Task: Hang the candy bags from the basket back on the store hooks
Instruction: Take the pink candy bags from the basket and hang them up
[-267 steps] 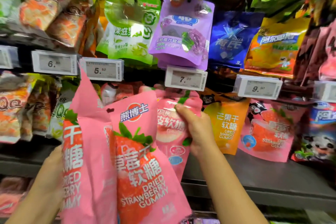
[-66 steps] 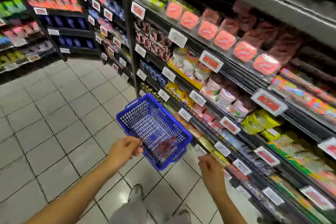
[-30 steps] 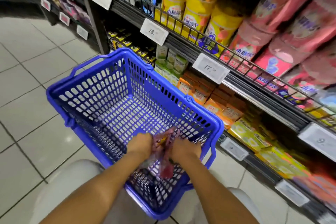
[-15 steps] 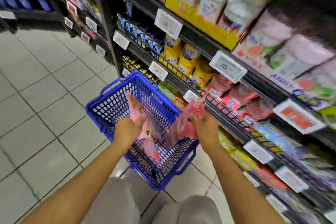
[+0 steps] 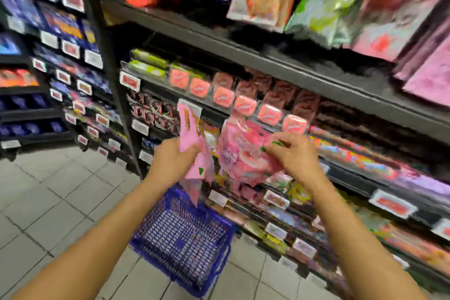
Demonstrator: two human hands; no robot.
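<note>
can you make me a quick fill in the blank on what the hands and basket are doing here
1. The left hand grips a candy bag coloured ____.
2. The right hand holds a bunch of pink candy bags in its ____.
3. The basket standing on the tiled floor is coloured ____.
4. The basket sits ____ the two raised hands.

Missing words: pink; grip; blue; below

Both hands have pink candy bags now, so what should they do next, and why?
Probably lift the bags up toward the hanging rows. The left hand grips one pink bag, the right hand a bunch of pink bags, both above the blue basket on the floor. No hook shows clearly; the picture is blurred.
</note>
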